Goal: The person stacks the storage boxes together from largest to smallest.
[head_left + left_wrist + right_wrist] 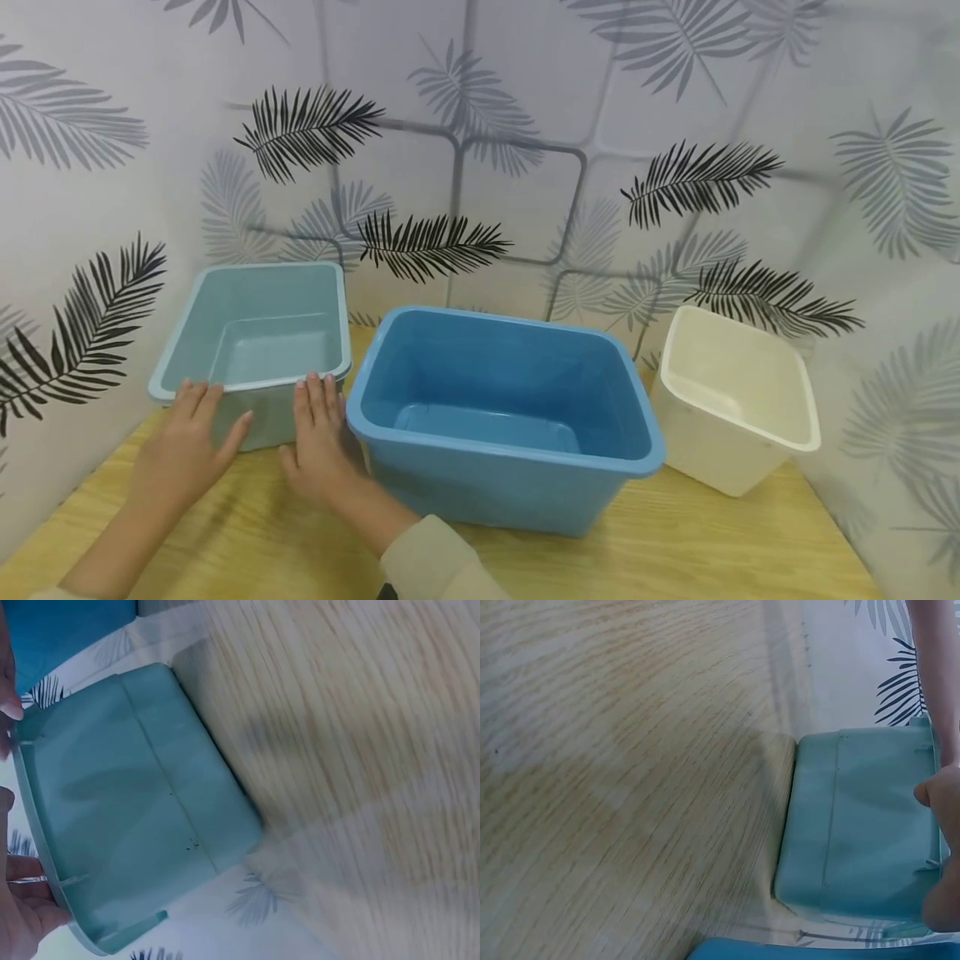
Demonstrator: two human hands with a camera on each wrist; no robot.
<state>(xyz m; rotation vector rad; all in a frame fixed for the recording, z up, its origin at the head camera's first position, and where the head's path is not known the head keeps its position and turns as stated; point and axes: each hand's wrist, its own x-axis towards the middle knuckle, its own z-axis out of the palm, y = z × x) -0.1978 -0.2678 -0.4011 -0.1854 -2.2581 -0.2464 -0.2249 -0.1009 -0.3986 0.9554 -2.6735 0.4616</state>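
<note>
A pale teal plastic bin [277, 333] stands at the left of the table. My left hand [180, 454] touches its near rim at the left corner, fingers stretched forward and thumb spread. Near the right end of the same rim lies my right hand [322, 446], its fingers straight and side by side. The left wrist view shows the bin's outer wall [135, 787], with the left hand [26, 911] at the rim. In the right wrist view, the right hand [946, 855] is at the bin's rim and the wall [877, 817] faces the camera.
A larger blue bin [510, 492] stands in the middle, close beside the right hand. At the right is a cream bin [720, 450]. All stand on a wood-grain table [675, 550]. Behind them hangs a leaf-patterned covering [525, 75].
</note>
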